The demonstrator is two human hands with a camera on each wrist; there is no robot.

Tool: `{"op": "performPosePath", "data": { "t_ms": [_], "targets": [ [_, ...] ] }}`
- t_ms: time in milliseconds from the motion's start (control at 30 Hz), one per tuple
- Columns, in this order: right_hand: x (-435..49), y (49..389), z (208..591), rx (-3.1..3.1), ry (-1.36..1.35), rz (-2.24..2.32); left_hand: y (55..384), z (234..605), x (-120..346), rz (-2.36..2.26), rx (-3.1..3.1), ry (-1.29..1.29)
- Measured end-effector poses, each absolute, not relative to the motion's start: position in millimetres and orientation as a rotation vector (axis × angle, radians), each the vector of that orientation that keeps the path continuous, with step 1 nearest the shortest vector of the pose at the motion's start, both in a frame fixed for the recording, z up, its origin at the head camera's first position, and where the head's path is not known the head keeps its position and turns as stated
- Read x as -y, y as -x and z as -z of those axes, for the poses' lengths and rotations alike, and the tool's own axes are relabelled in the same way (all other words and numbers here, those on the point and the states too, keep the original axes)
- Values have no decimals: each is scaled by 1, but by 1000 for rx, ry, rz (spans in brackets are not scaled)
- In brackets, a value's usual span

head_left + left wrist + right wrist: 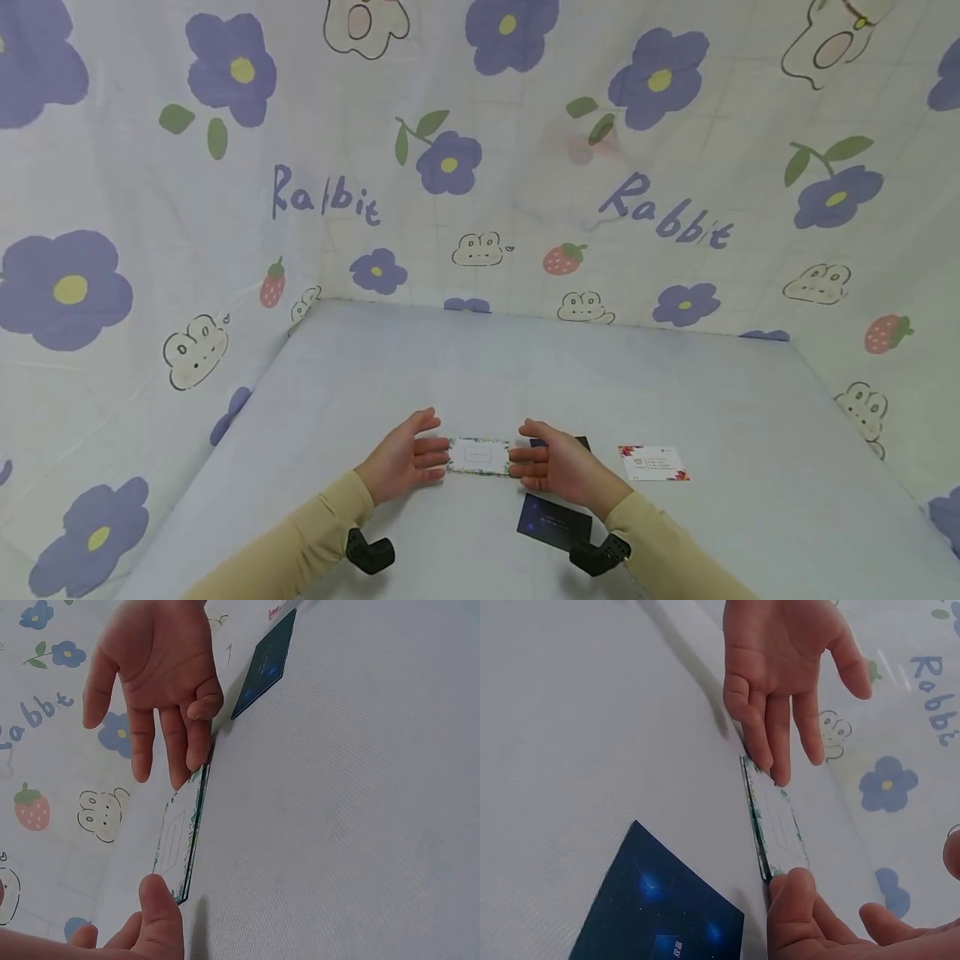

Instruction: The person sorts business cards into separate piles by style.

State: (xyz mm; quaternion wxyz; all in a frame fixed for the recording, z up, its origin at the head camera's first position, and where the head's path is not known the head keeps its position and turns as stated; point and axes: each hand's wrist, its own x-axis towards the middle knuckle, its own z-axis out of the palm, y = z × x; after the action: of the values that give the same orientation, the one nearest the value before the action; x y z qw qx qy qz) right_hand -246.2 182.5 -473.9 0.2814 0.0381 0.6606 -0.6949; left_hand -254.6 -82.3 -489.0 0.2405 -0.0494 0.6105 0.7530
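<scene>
A white card with a leafy green border [478, 456] lies flat on the table between both hands. In the wrist views a dark edge shows beneath it, as if on another card. My left hand [401, 458] has its fingertips at the card's left end, fingers fairly straight, palm facing inward. Facing it, my right hand [566, 467] touches or nearly touches the right end with its fingertips. A dark blue card [553, 522] lies just in front of the right hand. Behind that hand another dark card [582, 442] is mostly hidden.
To the right lies a white card with red flowers [654, 463]. The pale table [420, 358] is bounded at the back and sides by a curtain [517, 200] printed with flowers and rabbits. Each wrist wears a black camera mount [370, 552].
</scene>
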Motion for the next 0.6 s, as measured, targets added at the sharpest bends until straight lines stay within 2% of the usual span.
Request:
{"op": "performPosePath", "data": {
  "t_ms": [600],
  "targets": [
    [-184,243,475,-1762,-156,1892,256,494,82,-2047,-1691,153]
  ]
}}
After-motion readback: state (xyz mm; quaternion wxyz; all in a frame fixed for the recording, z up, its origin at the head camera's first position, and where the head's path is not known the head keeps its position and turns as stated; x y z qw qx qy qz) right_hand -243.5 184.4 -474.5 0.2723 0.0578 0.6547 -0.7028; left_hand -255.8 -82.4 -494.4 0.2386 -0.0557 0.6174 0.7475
